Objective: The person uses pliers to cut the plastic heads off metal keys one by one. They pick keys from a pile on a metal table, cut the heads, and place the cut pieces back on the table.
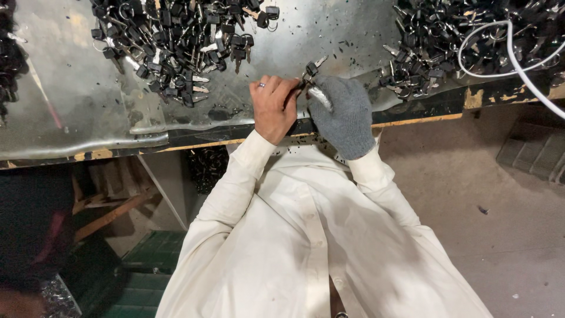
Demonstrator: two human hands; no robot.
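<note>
1. We pinch a black-headed key (312, 68) between both hands just above the middle of the frame. Our bare left hand (273, 106) has its fingers closed on it, and our gloved right hand (341, 115) grips it from the other side. If either grip slackens, we judge the key could drop into the loose metal chips on the metal sheet (70, 88).
2. The hands work close to the table edge (412, 121). A slip there could send the key down to the floor (471, 194).
3. The key pile (176, 41) at upper centre and the second pile (465, 41) at upper right lie near; a dropped key could get lost among them.
4. The white cable (518, 65) at upper right crosses the second pile, so a reach there might snag it.
</note>
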